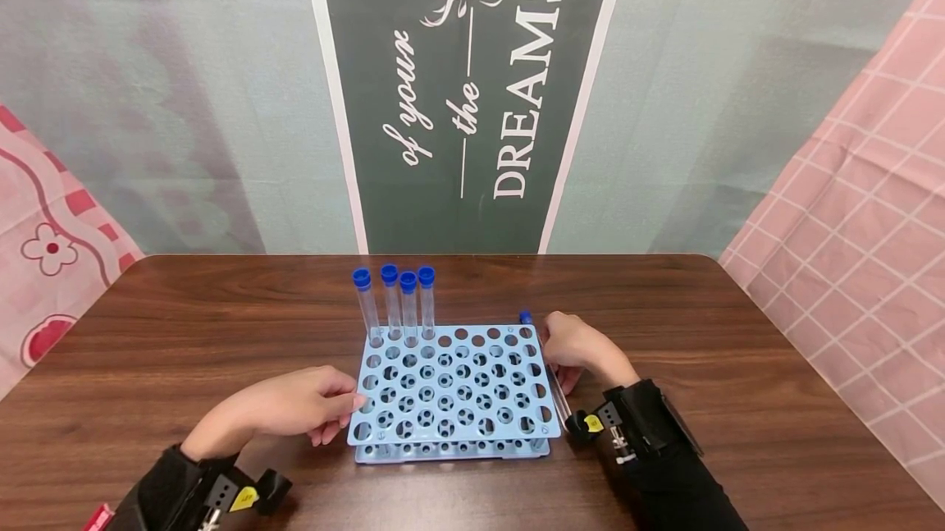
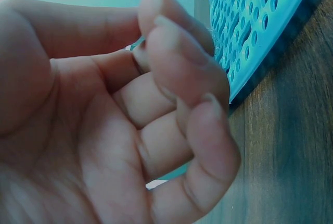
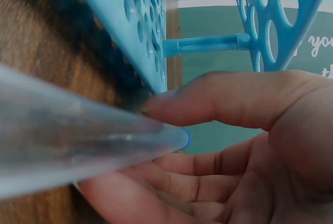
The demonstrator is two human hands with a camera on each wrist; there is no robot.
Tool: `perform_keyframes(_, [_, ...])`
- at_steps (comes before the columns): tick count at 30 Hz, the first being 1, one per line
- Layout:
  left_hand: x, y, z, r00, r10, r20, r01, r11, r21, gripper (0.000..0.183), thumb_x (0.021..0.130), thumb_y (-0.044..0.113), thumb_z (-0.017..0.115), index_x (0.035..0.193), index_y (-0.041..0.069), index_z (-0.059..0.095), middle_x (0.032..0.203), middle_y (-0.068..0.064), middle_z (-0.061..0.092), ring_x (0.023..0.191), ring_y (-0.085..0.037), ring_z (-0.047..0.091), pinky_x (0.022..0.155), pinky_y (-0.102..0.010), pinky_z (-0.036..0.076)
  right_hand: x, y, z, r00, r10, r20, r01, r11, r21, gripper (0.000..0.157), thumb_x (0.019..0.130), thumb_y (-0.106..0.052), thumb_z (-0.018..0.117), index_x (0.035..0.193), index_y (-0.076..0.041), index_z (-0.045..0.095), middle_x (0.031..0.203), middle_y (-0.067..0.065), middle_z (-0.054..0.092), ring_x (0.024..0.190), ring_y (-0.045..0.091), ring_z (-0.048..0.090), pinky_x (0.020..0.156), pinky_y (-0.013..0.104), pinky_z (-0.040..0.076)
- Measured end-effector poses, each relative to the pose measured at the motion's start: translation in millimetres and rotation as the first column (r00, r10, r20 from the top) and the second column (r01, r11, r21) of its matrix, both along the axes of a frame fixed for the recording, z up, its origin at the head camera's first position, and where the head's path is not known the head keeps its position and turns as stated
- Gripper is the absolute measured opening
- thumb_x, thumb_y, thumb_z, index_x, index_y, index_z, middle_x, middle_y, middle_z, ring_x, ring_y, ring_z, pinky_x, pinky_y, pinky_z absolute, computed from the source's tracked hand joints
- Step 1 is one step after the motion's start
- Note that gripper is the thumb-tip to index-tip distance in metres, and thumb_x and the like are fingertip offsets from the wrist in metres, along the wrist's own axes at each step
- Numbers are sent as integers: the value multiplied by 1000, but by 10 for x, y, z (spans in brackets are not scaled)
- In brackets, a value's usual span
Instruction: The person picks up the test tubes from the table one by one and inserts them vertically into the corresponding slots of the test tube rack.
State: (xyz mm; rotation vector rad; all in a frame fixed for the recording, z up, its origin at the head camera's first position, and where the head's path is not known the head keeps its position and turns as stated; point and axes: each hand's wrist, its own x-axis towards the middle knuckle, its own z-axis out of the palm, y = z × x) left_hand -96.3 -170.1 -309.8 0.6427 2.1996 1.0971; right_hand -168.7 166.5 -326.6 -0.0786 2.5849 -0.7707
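A light-blue test tube rack (image 1: pixel 454 363) with two perforated plates stands on the table, and several blue-capped clear tubes (image 1: pixel 409 309) rise upright from its back row, left part. My left hand (image 1: pixel 310 404) holds the rack's left edge, thumb tip on the top plate; in the left wrist view its other fingers (image 2: pixel 182 52) curl close by the rack. Beside the right edge, my right hand (image 1: pixel 576 346) pinches another clear test tube (image 3: pixel 93 135) between thumb and fingers. That tube's blue cap (image 1: pixel 526 317) points toward the back of the table, its round end toward me.
The brown wooden table (image 1: pixel 738 350) extends to both sides of the rack. Behind it hangs a grey-green cloth (image 1: pixel 472 227) with white lettering. Pink patterned cloth (image 1: pixel 871 211) hangs at the right, and more pink cloth (image 1: pixel 59 211) at the left.
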Motion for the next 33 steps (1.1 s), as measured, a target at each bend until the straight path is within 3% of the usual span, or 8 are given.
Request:
perform_keyframes(20, [6,7,19,1000,-3,-14,3,1000,-14,30,95,18,46,68,5,51,55,2,48,47,-12,48,46,-26,46,9,2,36,1000,3,-1,-3,1000,-3,7,80,-1,58,81,1,52,62,13,58,44,22,57,40,30,51])
perform_keyframes(33, [3,5,11,1000,2,-4,-2,1000,-7,30,94,19,46,68,5,51,55,2,48,47,-12,47,46,-26,45,13,49,136,1000,6,-5,-6,1000,2,21,74,-10,67,81,-1,50,65,13,55,45,23,57,41,31,51])
